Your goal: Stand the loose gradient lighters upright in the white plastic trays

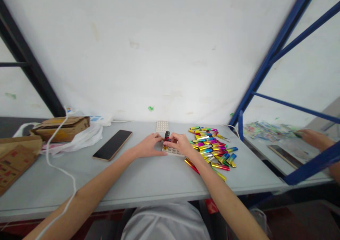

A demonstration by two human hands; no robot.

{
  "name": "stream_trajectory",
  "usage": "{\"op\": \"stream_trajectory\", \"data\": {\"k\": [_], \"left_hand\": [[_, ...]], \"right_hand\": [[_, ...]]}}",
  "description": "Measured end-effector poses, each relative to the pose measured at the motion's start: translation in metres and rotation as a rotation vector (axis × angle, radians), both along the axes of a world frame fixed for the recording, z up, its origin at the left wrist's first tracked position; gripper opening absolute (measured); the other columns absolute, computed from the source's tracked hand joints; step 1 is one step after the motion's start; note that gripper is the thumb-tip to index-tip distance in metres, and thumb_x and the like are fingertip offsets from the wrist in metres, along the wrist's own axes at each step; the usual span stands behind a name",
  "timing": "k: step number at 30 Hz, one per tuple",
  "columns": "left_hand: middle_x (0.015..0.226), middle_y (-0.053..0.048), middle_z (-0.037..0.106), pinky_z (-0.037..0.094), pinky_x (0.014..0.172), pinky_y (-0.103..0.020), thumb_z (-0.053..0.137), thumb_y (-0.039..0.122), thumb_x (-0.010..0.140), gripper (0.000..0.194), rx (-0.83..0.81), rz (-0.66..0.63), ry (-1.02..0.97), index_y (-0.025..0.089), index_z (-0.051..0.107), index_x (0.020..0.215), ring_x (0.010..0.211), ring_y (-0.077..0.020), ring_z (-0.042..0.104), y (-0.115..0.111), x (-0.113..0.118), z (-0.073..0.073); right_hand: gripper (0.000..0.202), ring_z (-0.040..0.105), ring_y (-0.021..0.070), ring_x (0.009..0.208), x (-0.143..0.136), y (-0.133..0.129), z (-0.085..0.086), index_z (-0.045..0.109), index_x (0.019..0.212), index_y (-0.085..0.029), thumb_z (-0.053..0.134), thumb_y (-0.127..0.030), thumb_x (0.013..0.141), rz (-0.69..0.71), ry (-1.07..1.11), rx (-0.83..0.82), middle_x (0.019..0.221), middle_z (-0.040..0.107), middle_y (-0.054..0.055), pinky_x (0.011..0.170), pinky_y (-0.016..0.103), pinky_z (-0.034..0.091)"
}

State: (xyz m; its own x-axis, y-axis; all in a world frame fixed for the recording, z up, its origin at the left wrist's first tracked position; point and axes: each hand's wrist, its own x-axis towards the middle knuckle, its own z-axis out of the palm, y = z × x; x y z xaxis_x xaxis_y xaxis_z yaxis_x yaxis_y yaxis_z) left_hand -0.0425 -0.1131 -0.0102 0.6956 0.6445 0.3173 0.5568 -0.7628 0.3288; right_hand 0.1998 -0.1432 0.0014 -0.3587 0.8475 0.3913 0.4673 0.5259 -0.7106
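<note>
A small white tray point(174, 152) with rows of holes lies on the grey desk, partly covered by my hands. My left hand point(150, 145) curls round its left end, thumb along the front edge and fingertips near the back. Over the tray, my right hand point(182, 143) is closed in a pinch by a small red piece with a black top, which looks like a lighter point(166, 136) standing upright in the left part. My fingers hide much of it. Shiny flat metallic-coloured sleeves point(209, 146) lie in a loose pile right of my right hand.
A second white holed tray point(162, 126) lies near the wall. Left of my hands is a phone point(113, 145). Cardboard boxes point(62, 128), plastic bags and a white cable point(62, 169) occupy the left. Beyond the blue metal frame point(261, 70), another person's hand point(315, 138) works at the neighbouring desk.
</note>
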Motion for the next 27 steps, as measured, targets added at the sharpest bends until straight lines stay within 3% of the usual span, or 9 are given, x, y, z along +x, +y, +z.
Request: {"op": "stream_trajectory", "data": {"k": [7,10,14,18,23,27], "left_hand": [[0.118,-0.011,0.075,0.057,0.103,-0.042,0.082,0.069,0.087,0.054,-0.024,-0.014,-0.022,0.023,0.078,0.114,0.113,-0.0325,0.069,-0.001,0.000,0.002],[0.120,-0.012,0.075,0.057,0.104,-0.043,0.081,0.069,0.087,0.057,-0.029,-0.007,-0.012,0.021,0.078,0.118,0.115,-0.0333,0.069,0.000,0.000,0.002],[0.122,-0.013,0.075,0.057,0.105,-0.043,0.082,0.068,0.086,0.058,-0.024,0.006,-0.002,0.020,0.077,0.118,0.115,-0.0336,0.070,0.000,0.000,0.002],[0.122,-0.013,0.075,0.057,0.104,-0.041,0.082,0.068,0.086,0.057,-0.012,0.008,0.001,0.020,0.076,0.117,0.114,-0.0325,0.071,0.001,0.000,0.001],[0.121,-0.013,0.075,0.058,0.103,-0.041,0.081,0.071,0.086,0.057,0.007,0.003,-0.012,0.021,0.076,0.115,0.113,-0.0324,0.071,0.002,0.000,-0.002],[0.120,-0.014,0.076,0.057,0.103,-0.041,0.080,0.072,0.085,0.059,-0.005,0.006,-0.009,0.021,0.076,0.114,0.113,-0.0326,0.070,0.003,0.001,-0.002]], "right_hand": [[0.062,0.051,0.0143,0.058,-0.009,-0.001,-0.004,0.066,0.065,-0.023,0.080,-0.079,0.087,-0.081,-0.148,0.052,0.062,0.065,-0.002,0.060,0.028,0.028],[0.063,0.050,0.0144,0.058,-0.001,0.000,0.002,0.065,0.065,-0.023,0.068,-0.077,0.098,-0.098,-0.141,0.099,0.060,0.062,-0.002,0.062,0.028,0.030],[0.050,0.061,0.0185,0.068,0.040,0.007,0.022,0.072,0.078,-0.022,0.055,-0.052,0.113,-0.284,-0.170,0.188,0.071,0.070,0.002,0.072,0.030,0.041],[0.018,0.074,0.0245,0.098,0.105,0.014,0.036,0.081,0.100,-0.019,0.065,-0.024,0.105,-0.393,-0.355,0.145,0.104,0.082,0.011,0.093,0.034,0.051],[0.027,0.075,0.0294,0.119,0.170,0.014,0.026,0.086,0.109,-0.023,0.070,-0.008,0.093,-0.411,-0.588,0.039,0.123,0.084,0.013,0.111,0.041,0.053],[0.028,0.078,0.0317,0.115,0.185,0.015,0.014,0.088,0.106,-0.021,0.072,-0.003,0.090,-0.399,-0.678,-0.009,0.118,0.085,0.015,0.108,0.042,0.056]]}}
